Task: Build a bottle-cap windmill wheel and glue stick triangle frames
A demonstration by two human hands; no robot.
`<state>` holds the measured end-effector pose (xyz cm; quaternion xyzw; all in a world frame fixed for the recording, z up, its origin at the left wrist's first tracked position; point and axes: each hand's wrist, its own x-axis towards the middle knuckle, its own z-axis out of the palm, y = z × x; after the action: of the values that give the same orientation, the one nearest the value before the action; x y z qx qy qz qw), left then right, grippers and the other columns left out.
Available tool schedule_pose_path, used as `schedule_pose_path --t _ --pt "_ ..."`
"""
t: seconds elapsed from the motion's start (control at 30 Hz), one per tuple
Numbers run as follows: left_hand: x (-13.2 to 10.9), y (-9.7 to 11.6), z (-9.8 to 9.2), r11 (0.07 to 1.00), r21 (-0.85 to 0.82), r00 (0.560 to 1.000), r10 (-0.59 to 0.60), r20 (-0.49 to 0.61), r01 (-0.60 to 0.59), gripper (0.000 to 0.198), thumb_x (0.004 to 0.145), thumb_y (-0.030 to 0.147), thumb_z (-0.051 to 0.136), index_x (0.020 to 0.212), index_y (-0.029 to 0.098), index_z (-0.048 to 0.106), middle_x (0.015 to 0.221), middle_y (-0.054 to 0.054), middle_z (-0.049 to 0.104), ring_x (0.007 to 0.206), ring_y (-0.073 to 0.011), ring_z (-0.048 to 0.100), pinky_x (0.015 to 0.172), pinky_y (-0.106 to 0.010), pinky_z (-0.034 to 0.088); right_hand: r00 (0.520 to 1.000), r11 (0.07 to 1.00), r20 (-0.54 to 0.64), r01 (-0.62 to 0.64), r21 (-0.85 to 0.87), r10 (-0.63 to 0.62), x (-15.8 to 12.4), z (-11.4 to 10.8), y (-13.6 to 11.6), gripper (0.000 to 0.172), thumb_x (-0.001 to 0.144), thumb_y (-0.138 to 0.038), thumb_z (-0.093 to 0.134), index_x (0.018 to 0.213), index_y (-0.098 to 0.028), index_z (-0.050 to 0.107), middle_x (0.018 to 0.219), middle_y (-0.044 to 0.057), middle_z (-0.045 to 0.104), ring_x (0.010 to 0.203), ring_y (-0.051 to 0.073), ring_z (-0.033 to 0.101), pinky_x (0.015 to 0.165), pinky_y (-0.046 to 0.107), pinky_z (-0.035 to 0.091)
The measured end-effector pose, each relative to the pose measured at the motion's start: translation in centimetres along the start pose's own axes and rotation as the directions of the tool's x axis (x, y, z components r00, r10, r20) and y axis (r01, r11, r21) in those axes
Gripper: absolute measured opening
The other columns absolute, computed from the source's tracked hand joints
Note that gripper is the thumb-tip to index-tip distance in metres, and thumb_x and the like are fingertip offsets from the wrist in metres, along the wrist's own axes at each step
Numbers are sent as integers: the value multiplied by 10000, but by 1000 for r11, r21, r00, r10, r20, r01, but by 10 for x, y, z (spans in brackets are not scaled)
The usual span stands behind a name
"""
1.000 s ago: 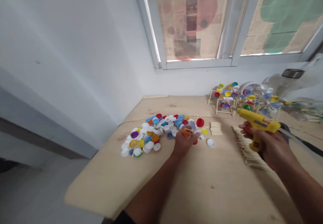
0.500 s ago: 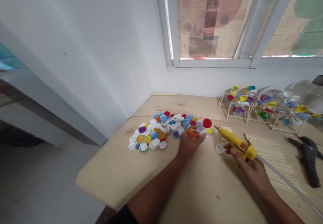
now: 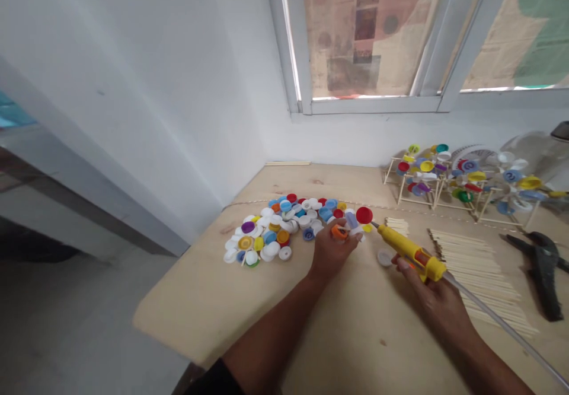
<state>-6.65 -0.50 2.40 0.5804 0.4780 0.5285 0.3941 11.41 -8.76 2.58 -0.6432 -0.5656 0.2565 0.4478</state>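
Observation:
My left hand (image 3: pixel 331 249) is closed at the right end of a heap of coloured bottle caps (image 3: pixel 284 226) and pinches an orange cap (image 3: pixel 340 232) with a thin stick. My right hand (image 3: pixel 433 297) grips a yellow glue gun (image 3: pixel 406 251). The gun's nozzle points left, close to the caps in my left hand. A glue stick trails from the back of the gun toward the lower right. A lone white cap (image 3: pixel 384 257) lies just under the gun.
A wooden board (image 3: pixel 355 330) carries everything and ends at a near-left edge. Rows of wooden sticks (image 3: pixel 478 267) lie at right, a dark tool (image 3: pixel 542 267) beyond them. Cap-and-stick wheel models (image 3: pixel 448 178) stand under the window, with a clear jar at far right.
My right hand has swung the glue gun from the right, over the sticks, leftward and down until its nozzle is close to the caps in my left hand. The left hand stayed in place.

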Motion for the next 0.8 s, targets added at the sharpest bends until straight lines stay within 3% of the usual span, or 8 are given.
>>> schedule_pose_path --t 0.3,0.8 --pt "-1 3 0 1000 -1 1000 22 21 -22 217 644 335 701 705 176 567 577 41 513 560 -100 481 584 -212 433 999 994 -23 30 -107 -33 -1 0 -3 335 787 -521 513 859 -220 641 742 14 659 686 195 622 559 261 465" --pt "0 1 0 999 49 1000 16 11 -17 251 640 361 704 688 168 552 581 48 497 553 -91 450 569 -203 411 997 991 7 76 -113 -76 0 1 3 272 809 -474 498 812 -221 599 608 -17 584 693 186 608 583 244 456"
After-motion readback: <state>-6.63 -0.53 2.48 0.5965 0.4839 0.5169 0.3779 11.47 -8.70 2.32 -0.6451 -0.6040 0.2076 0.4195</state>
